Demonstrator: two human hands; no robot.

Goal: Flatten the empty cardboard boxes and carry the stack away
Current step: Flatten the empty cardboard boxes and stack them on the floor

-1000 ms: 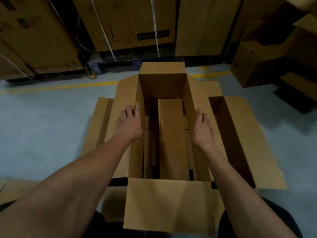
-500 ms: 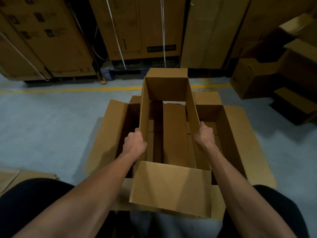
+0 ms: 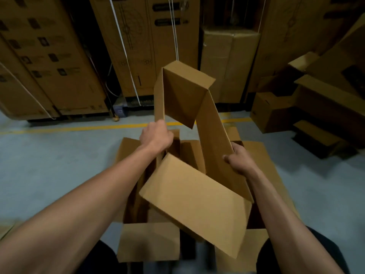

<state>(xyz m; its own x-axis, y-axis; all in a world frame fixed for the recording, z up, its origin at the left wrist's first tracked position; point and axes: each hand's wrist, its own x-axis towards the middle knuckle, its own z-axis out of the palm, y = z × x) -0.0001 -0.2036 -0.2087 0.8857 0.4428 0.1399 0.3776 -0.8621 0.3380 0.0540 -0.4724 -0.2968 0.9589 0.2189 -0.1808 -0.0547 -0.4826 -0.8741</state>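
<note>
I hold a narrow open cardboard box [image 3: 197, 198] lifted and twisted in the air, its far end raised and its near flap hanging toward me. My left hand [image 3: 156, 136] grips its left wall. My right hand [image 3: 238, 160] grips its right wall. Under it on the floor stands a wider open cardboard box [image 3: 148, 240] with its flaps spread out; a flat strip of cardboard [image 3: 192, 157] shows inside it.
Tall strapped cartons [image 3: 142, 48] line the back behind a yellow floor line [image 3: 79, 128]. Several smaller cartons [image 3: 274, 113] are piled at the right. Grey concrete floor [image 3: 49, 171] spreads to the left. A flat cardboard piece [image 3: 5, 229] lies at the left edge.
Both hands went from resting on the spread flaps to gripping the narrow box's walls, then lifted it out of the wider box and skewed it, left hand farther forward.
</note>
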